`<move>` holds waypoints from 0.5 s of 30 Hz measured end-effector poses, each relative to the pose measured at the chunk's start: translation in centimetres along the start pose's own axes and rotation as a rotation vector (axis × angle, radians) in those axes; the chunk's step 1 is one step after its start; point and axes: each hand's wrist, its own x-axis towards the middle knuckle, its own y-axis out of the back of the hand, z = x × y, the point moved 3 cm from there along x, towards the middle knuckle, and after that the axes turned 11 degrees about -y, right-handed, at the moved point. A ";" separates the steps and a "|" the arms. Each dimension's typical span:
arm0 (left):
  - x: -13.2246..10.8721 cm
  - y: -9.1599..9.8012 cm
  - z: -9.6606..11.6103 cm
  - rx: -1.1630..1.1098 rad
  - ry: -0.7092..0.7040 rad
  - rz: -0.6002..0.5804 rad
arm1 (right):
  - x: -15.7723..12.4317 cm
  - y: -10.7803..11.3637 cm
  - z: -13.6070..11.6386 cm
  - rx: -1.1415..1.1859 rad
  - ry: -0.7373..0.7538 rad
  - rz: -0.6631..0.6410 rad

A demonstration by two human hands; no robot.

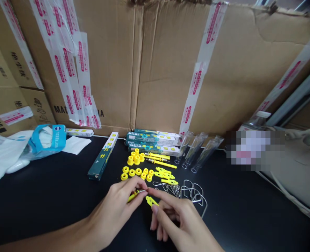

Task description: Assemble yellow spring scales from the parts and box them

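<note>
My left hand (118,206) pinches a thin yellow rod with a metal tip (134,195) between thumb and fingers. My right hand (174,217) pinches a small flat yellow clip (151,201) right beside the rod's tip. Both hands hover low over a black table (52,196). Just beyond them lie several yellow round caps (135,171), more yellow rods (160,159), yellow flat clips (165,175), bent wire loops (193,192) and a small spring (175,190).
Three clear plastic tubes (196,152) lie at the back right of the parts. Green-and-white long boxes (155,141) are stacked behind; one more (103,155) lies to the left. A blue-and-white plastic bag (43,141) sits far left. Large taped cardboard boxes (157,63) wall the back.
</note>
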 end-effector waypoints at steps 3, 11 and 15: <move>0.0 -0.1 0.0 0.013 0.008 -0.001 | -0.1 0.1 -0.2 -0.064 0.017 0.010; 0.2 -0.3 0.1 0.014 0.007 0.014 | -0.4 0.7 -0.2 -0.134 0.078 0.187; 0.2 -0.1 0.2 0.011 0.004 0.018 | -0.6 0.7 -0.4 -0.215 0.103 0.243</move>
